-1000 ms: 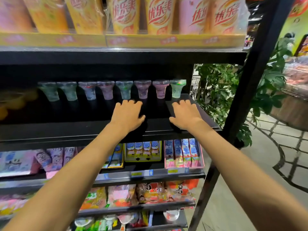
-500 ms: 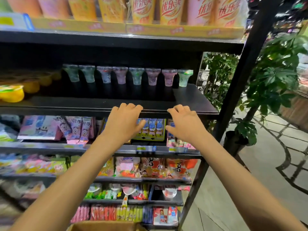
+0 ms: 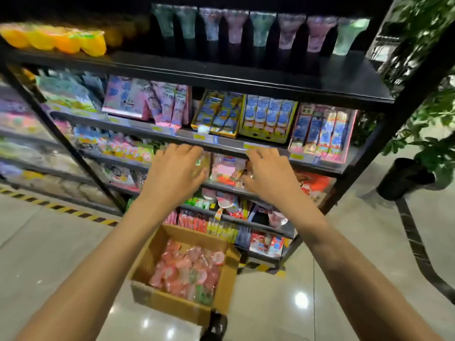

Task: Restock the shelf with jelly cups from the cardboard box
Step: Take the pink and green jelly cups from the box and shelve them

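1. Dropping from the front edge of the black shelf board [image 3: 246, 72], where they were half a second ago, the left hand [image 3: 176, 169] and right hand [image 3: 269, 173] are now hovering in front of the lower tiers, near each other but not touching.
2. Both hands are holding nothing; the fingers are loosely bent and spread, palms facing down.
3. The view is tilting downward compared with before: the tall drink cups on the top tier are no longer showing, and the cardboard box [image 3: 172, 301], earlier just a sliver at the bottom edge, is now showing whole.
4. The box is sitting on the floor [image 3: 49, 254] below the forearms, flaps open, filled with a loose heap of pink and red jelly cups [image 3: 189, 271] with a few green ones mixed in.
5. A row of tapered, translucent cups [image 3: 261, 30] in green, blue and purple is standing at the back of the black board, as before; yellow jelly cups [image 3: 56, 39] are lying at its left end.
6. Small yellow price tags [image 3: 199, 137] are lining the rail under the snack packets, but motion blur is making all printing unreadable.
7. The floor is looking glossy, reflecting ceiling lights, with yellow-and-black hazard tape [image 3: 61, 209] running along the rack's foot.
8. A leafy plant [image 3: 433, 70] in a dark pot [image 3: 403, 178] is standing just right of the rack.
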